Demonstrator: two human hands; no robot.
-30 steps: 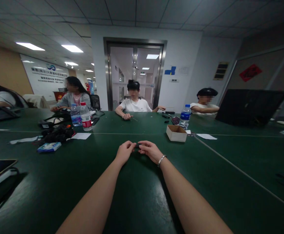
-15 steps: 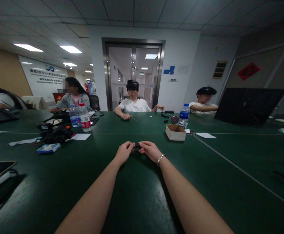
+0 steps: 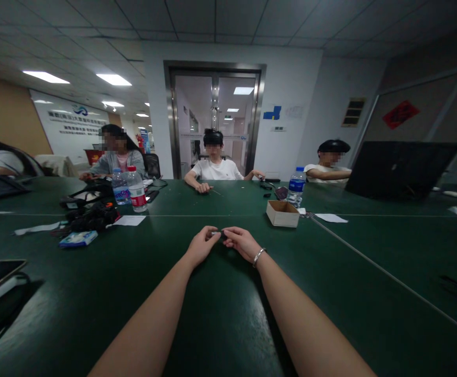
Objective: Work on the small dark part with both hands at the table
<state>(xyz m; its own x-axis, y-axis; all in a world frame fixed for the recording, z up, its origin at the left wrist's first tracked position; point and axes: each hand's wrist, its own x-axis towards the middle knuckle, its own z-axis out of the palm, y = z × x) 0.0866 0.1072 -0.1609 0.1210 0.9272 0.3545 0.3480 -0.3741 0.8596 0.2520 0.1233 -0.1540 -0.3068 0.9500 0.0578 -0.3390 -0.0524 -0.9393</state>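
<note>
Just above the green table point(image 3: 220, 314), my two hands meet over a small dark object point(image 3: 223, 236) with a pale, silvery end. It could be a USB stick, but it is too small and too covered by fingers for me to be sure. My right hand point(image 3: 244, 244), with a silver bracelet at the wrist, pinches the dark part between thumb and fingers. Around the pale end, the thumb and fingers of my left hand point(image 3: 203, 246) are closed. Ahead and to the right of my hands stands an open cardboard box point(image 3: 283, 218).
Bottles point(image 3: 136, 191) stand left, by a black camera-like heap point(image 3: 95, 215) and a blue-white packet point(image 3: 78, 239). Another water bottle point(image 3: 296, 187) is behind the box. A monitor point(image 3: 401, 170) stands far right. People sit across the table, one point(image 3: 217, 168) directly opposite.
My left thumb has moved forward along the small object, and the left fingers have shifted around its pale end. My right hand stays nearly where it was.
</note>
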